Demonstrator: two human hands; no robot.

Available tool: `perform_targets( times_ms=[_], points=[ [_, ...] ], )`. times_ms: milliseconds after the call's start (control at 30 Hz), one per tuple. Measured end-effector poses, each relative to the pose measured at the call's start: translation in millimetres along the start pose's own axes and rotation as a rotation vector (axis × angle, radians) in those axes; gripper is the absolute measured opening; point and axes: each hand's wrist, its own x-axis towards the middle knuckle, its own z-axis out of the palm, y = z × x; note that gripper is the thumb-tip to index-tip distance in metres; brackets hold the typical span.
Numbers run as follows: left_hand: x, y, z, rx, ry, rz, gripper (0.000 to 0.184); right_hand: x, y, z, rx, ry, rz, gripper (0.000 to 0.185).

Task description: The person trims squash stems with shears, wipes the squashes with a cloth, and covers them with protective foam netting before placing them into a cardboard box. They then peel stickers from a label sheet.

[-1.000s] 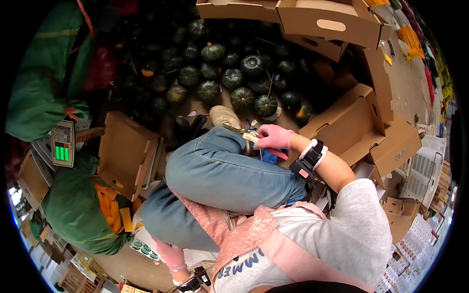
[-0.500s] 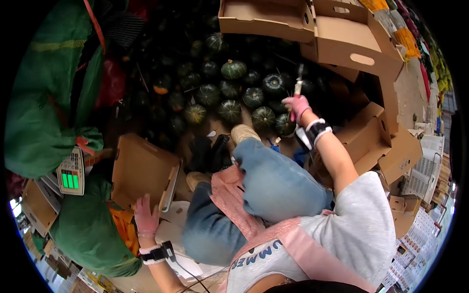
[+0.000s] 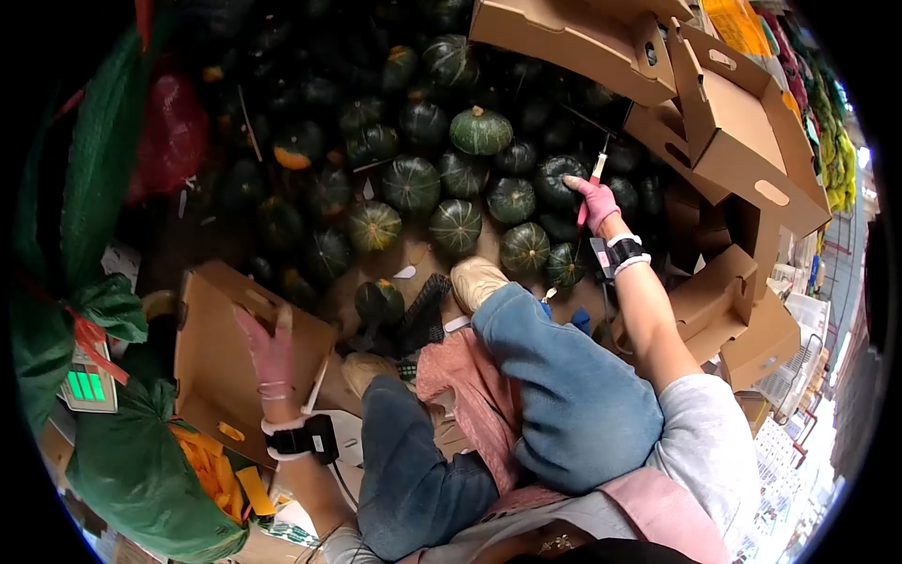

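Note:
My left hand (image 3: pixel 269 355), in a pink glove, is spread with its fingers apart over the open cardboard box (image 3: pixel 218 324) at the left; nothing is in it. On the right, my gloved right hand (image 3: pixel 598 205) is closed around a red and white handled tool (image 3: pixel 598 169) whose thin dark tip points up. The fingers of that hand are beside a dark green pumpkin (image 3: pixel 556 181), and whether they touch it I cannot tell. A lighter green pumpkin (image 3: pixel 480 132) sits further left among several others on the floor.
Cardboard boxes (image 3: pixel 742 117) are stacked at the upper right, with another box (image 3: pixel 719 296) below. A green sack (image 3: pixel 141 470) and a scale display (image 3: pixel 89 385) stand at the left. A red net bag (image 3: pixel 169 132) lies behind. My shoe (image 3: pixel 477 282) is near the pumpkins.
My right hand has moved from beside my knee out to the pumpkins with the tool. My left hand has risen from low beside my leg to the left box. The view has shifted.

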Motion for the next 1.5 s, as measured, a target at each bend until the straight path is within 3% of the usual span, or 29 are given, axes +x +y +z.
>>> perform_targets(
  times_ms=[33,67,133,200,233,267,333,400,433,467,533,600,633,733,800,867,933,1033,1100,1133,1200,1300,1400,1500],
  points=[
    [3,16,-5,0.037,0.048,-0.016,0.07,-8,1,3,0.071,-0.042,-0.069,0.028],
    [3,31,-13,-0.143,0.115,-0.049,0.07,-16,3,7,0.142,-0.09,-0.141,0.026],
    [-2,62,-39,-0.489,0.262,-0.123,0.07,-39,-1,12,0.272,-0.303,-0.222,0.038],
    [-10,91,-78,-0.911,0.013,0.028,0.071,-72,-30,46,0.289,-0.487,-0.483,0.047],
    [-16,100,-76,-1.283,-0.19,0.008,0.072,-90,-47,61,0.244,-0.6,-0.579,0.051],
    [-23,109,-75,-1.626,-0.396,-0.088,0.073,-113,-64,79,0.112,-0.697,-0.688,0.056],
    [-13,146,-71,-2.253,-1.156,-0.334,0.074,-160,-97,114,-0.117,-0.876,-0.937,0.065],
    [-9,176,-70,-2.56,-1.311,-0.474,0.067,-184,-96,147,-0.341,-1.094,-0.917,0.07],
    [-8,176,-64,-2.508,-1.139,-0.492,0.064,-188,-86,158,-0.251,-1.244,-0.823,0.071],
    [-8,171,-57,-2.451,-0.981,-0.513,0.062,-179,-78,162,-0.436,-1.205,-0.976,0.07],
    [-11,162,-61,-2.247,-0.691,-0.283,0.052,-168,-64,170,-0.725,-1.138,-1.196,0.073],
    [-13,155,-63,-2.026,-0.51,-0.124,0.048,-168,-47,171,-0.372,-1.258,-0.71,0.079],
    [-14,153,-60,-2.102,-0.443,-0.157,0.04,-175,-45,174,-0.05,-1.382,-0.357,0.08],
    [-9,139,-56,-1.88,-0.332,-0.216,0.055,-179,-46,178,0.1,-1.381,-0.189,0.067],
    [-10,137,-52,-1.723,-0.255,-0.064,0.055,-180,-47,178,0.02,-1.312,-0.212,0.068],
    [-9,135,-51,-1.367,-0.181,0.077,0.059,-195,-56,185,0.034,-1.263,-0.25,0.069],
    [-9,139,-54,-1.591,-0.197,0.059,0.043,-202,-64,184,0.009,-1.251,-0.26,0.071],
    [-9,143,-55,-1.795,-0.211,0.043,0.045,-192,-58,181,-0.031,-1.234,-0.279,0.072],
    [-8,140,-55,-1.5,-0.176,0.103,0.046,-191,-57,184,-0.015,-1.24,-0.29,0.072],
    [-8,136,-56,-1.16,-0.137,0.16,0.047,-192,-56,184,-0.006,-1.242,-0.295,0.072],
    [-10,136,-55,-0.984,-0.123,0.175,0.051,-195,-57,184,0.015,-1.247,-0.287,0.073],
    [-11,144,-53,-1.498,-0.207,0.01,0.052,-203,-66,183,-0.015,-1.239,-0.328,0.075],
    [-6,154,-61,-2.041,-0.308,-0.29,0.052,-203,-66,182,-0.055,-1.169,-0.399,0.075],
    [-6,160,-61,-2.092,-0.319,-0.309,0.055,-204,-63,184,-0.06,-1.069,-0.399,0.075]
  ],
)
